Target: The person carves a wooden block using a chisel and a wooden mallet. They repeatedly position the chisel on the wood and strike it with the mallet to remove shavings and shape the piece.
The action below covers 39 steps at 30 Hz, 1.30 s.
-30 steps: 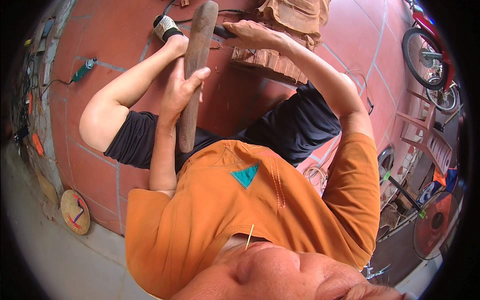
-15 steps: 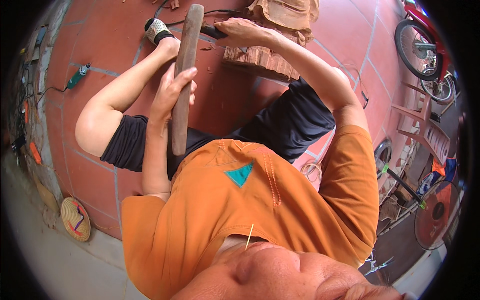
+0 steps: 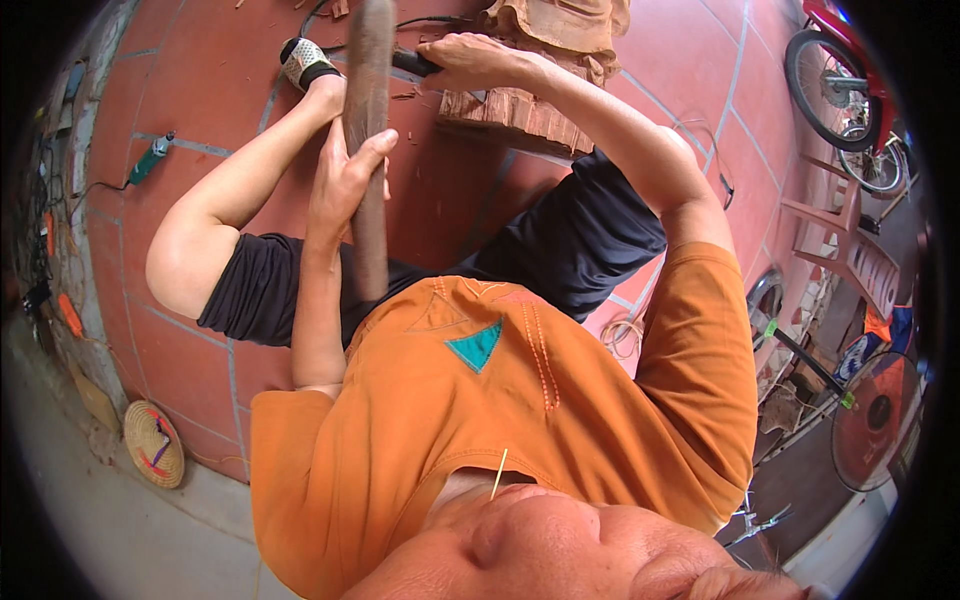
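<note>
My left hand [image 3: 347, 180] is closed around the middle of a long wooden mallet [image 3: 369, 240], club-shaped and smeared by motion. The mallet stands lengthwise in front of me, its far end at the picture's top edge. Reaching forward, my right hand [image 3: 472, 60] grips a tool with a black handle [image 3: 412, 63]; the mallet covers its other end, so I cannot tell its kind. Just beyond and below that hand sits a reddish-brown wood block [image 3: 520, 118] with rough-cut sides and a carved upper part [image 3: 570, 35].
Wood chips and a black cord [image 3: 440, 19] lie on the red tiled floor near my shoe [image 3: 305, 63]. At left are a green power tool [image 3: 151, 160] and a straw hat [image 3: 154, 445]. A motorcycle wheel [image 3: 825, 90], a pink plastic chair [image 3: 860, 255] and a fan [image 3: 875, 425] stand at right.
The mallet has swung up, its far end rising to the top edge of the picture and blurring. My right hand keeps its grip on the black handle, almost in place.
</note>
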Tool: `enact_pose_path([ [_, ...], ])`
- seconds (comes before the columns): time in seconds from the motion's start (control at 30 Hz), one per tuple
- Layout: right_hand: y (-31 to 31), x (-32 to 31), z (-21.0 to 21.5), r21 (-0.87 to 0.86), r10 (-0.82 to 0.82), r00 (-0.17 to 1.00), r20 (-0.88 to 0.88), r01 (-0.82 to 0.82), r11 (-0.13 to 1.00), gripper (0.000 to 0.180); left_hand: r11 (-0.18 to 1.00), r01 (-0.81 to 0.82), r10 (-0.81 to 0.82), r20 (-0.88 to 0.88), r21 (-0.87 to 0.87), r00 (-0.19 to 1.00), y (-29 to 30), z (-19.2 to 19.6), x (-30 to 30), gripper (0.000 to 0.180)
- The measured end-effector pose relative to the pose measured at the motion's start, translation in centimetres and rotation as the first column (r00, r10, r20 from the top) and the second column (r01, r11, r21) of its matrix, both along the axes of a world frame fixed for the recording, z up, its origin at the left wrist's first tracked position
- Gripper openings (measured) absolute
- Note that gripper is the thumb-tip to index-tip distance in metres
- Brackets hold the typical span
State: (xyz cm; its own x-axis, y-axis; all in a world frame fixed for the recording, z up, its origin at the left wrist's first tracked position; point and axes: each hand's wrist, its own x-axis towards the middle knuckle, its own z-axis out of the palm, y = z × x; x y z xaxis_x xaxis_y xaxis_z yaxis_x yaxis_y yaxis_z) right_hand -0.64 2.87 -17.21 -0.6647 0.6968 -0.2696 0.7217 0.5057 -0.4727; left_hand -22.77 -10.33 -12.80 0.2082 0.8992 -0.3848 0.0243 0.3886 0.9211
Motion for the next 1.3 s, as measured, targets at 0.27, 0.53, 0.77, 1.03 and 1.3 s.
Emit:
enact_pose_path([
  [0.27,0.0,-1.3,-3.1,-0.03,-0.025,0.995,0.098,0.028,0.999,0.04,0.975,-0.219,0.221,0.124,-0.032,0.967,0.9,-1.1,-1.7,0.037],
  [0.53,1.3,-0.6,-1.5,-0.195,-0.276,0.945,-0.177,0.241,0.951,0.047,0.946,-0.304,0.319,0.169,-0.11,0.932,0.4,-1.7,-2.9,0.029],
  [0.77,2.1,1.1,1.2,-0.448,-0.496,0.807,-0.322,0.332,0.83,0.044,0.96,-0.262,0.274,0.144,-0.095,0.951,0.1,-1.9,-2.2,0.03],
  [1.03,1.3,0.7,-0.3,-0.57,-0.577,0.683,-0.448,0.28,0.773,0.044,0.961,-0.261,0.271,0.138,-0.09,0.953,0.1,-2.1,-2.3,0.029],
  [1.3,1.6,1.7,-0.7,-0.836,-0.714,0.629,-0.308,0.18,0.519,0.037,0.964,-0.248,0.26,0.148,-0.091,0.954,0.0,-2.1,-1.9,0.032],
])
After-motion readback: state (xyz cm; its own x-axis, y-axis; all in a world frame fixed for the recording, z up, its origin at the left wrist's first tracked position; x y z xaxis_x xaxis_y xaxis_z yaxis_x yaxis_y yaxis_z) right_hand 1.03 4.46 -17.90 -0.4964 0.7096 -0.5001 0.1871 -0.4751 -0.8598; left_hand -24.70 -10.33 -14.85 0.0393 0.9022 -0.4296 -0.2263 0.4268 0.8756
